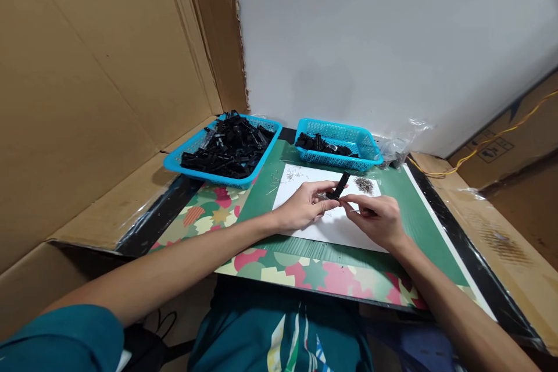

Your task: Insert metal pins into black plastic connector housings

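Patterned sheeting (300,273) in pink, cream and green covers the table's near edge, beyond a teal shirt (235,325) whose colourful print is cut off below. White paper (296,235) lies flat on the smooth green part. Over it, the left hand (305,206) clamps a black piece (342,185), its straight bar tilted upward and its lower end partly hidden by fingers. The right hand (379,215) brings its fingertips together at that lower end; I cannot tell whether they grip the piece or a thin metal bit. Behind, fine metal pins (363,186) make a brownish heap on the paper. Farther back, black parts (231,148) fill a blue plastic basket (174,158); a smaller perforated basket (340,161) holds fewer, beside a crinkled clear bag (399,148) with indistinct contents. Symbols on the right-hand cardboard (523,142) are too small to read. Behind stands a smooth, pale wall (370,29).
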A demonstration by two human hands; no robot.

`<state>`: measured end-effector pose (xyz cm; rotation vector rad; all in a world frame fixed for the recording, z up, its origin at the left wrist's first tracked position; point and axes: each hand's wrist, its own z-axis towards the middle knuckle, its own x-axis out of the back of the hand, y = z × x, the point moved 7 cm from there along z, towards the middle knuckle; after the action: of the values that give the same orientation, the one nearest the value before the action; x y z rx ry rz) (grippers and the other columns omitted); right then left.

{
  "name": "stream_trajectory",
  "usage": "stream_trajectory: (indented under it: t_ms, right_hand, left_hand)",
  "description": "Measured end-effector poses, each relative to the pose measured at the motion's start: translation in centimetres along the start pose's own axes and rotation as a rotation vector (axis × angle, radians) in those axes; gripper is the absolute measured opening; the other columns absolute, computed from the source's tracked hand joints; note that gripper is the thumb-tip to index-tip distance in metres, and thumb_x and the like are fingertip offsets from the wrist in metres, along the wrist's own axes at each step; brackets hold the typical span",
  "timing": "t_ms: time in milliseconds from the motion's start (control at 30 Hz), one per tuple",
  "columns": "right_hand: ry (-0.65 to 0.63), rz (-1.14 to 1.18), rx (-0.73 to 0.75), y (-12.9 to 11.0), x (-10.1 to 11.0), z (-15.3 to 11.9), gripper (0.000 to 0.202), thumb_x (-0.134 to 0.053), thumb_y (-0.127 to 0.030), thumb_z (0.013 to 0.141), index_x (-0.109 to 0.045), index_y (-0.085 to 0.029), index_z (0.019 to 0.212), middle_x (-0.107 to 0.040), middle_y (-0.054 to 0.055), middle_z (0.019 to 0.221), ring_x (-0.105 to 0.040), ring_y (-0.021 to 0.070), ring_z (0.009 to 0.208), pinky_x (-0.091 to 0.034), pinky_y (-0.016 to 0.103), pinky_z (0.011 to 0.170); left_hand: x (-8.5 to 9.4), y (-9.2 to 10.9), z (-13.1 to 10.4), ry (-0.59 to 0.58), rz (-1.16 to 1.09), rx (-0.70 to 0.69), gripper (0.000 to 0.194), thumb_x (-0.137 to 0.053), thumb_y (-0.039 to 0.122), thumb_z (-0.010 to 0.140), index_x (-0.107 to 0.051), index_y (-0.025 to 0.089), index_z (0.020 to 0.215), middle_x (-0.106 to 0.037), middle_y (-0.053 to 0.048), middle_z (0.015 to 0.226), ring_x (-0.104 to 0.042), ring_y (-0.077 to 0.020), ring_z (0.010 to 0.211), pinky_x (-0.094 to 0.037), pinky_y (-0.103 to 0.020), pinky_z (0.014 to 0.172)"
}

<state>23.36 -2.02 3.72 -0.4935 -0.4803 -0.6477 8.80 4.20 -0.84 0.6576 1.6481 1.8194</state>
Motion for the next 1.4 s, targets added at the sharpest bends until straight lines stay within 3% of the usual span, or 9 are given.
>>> stream_trajectory:
  t_ms: [67,200,233,333,433,900,1267,1400]
  right_hand:
    - [-0.017,0.009,0.009,-0.10,-0.11,0.01,0.009,-0.070,-0.016,0.093,-0.079,-0.018,0.093,-0.040,-0.011,0.048,-0.034,0.0068,0.041,-0.034,0.021,0.046]
    - [-0.007,0.008,0.002,-0.28,-0.12,0.04,0.008,-0.071,-0.015,0.093,-0.079,-0.017,0.092,-0.039,-0.011,0.049,-0.033,0.0068,0.042,-0.034,0.020,0.046]
    - [-0.002,0.006,-0.003,-0.30,-0.10,0.03,0.008,-0.071,-0.016,0.093,-0.078,-0.017,0.092,-0.038,-0.011,0.050,-0.033,0.0068,0.042,-0.034,0.020,0.046]
    - [0.002,0.000,-0.009,-0.33,-0.12,-0.03,0.008,-0.071,-0.017,0.093,-0.078,-0.018,0.090,-0.038,-0.011,0.050,-0.034,0.0068,0.042,-0.034,0.020,0.047]
    - [-0.011,0.004,-0.004,-0.37,-0.24,-0.06,0.009,-0.069,-0.017,0.093,-0.078,-0.019,0.090,-0.039,-0.011,0.049,-0.035,0.0069,0.042,-0.035,0.020,0.047]
    - [-0.035,0.009,-0.011,-0.14,-0.46,0.22,0.010,-0.067,-0.018,0.096,-0.077,-0.018,0.096,-0.040,-0.011,0.049,-0.033,0.0065,0.041,-0.032,0.020,0.045]
    - [-0.070,0.059,-0.042,0.04,-0.57,0.30,0.016,-0.066,-0.020,0.097,-0.081,-0.018,0.096,-0.062,-0.005,0.053,-0.043,0.0068,0.041,-0.037,0.020,0.046]
    - [-0.066,0.117,-0.049,0.03,-0.53,0.31,0.015,-0.067,-0.019,0.098,-0.082,-0.019,0.095,-0.069,-0.002,0.059,-0.047,0.0073,0.042,-0.040,0.021,0.046]
  left_hand:
    - [0.03,0.17,0.03,0.007,0.012,-0.018,0.048,-0.076,0.044,0.094,-0.070,0.019,0.135,-0.071,-0.009,0.116,-0.051,-0.0068,0.062,-0.038,-0.021,0.052]
    - [0.19,0.98,0.07,0.041,0.067,-0.111,0.041,-0.077,0.038,0.093,-0.073,0.017,0.129,-0.072,-0.012,0.121,-0.065,-0.0180,0.097,-0.050,-0.024,0.073]
    - [0.16,0.95,0.07,0.037,0.066,-0.105,0.042,-0.077,0.038,0.093,-0.073,0.018,0.130,-0.072,-0.012,0.122,-0.066,-0.0181,0.097,-0.050,-0.024,0.071]
    - [0.05,0.38,0.00,0.015,0.030,-0.021,0.051,-0.076,0.042,0.093,-0.068,0.022,0.139,-0.072,-0.012,0.126,-0.058,-0.0098,0.069,-0.040,-0.021,0.052]
    - [0.05,0.25,-0.08,0.009,0.013,0.002,0.052,-0.077,0.042,0.093,-0.067,0.022,0.140,-0.070,-0.012,0.131,-0.050,-0.0041,0.056,-0.037,-0.020,0.045]
    - [0.43,0.70,-0.08,0.064,0.064,0.005,0.049,-0.080,0.047,0.089,-0.071,0.014,0.125,-0.069,-0.014,0.131,-0.052,-0.0023,0.051,-0.040,-0.019,0.042]
    - [0.65,0.49,0.00,0.052,0.067,0.013,0.051,-0.079,0.048,0.090,-0.071,0.015,0.129,-0.068,-0.017,0.134,-0.050,-0.0012,0.046,-0.035,-0.020,0.040]
    - [0.48,0.54,-0.14,0.003,0.057,0.037,0.052,-0.078,0.050,0.091,-0.072,0.013,0.127,-0.072,-0.012,0.113,-0.050,-0.0033,0.049,-0.035,-0.021,0.044]
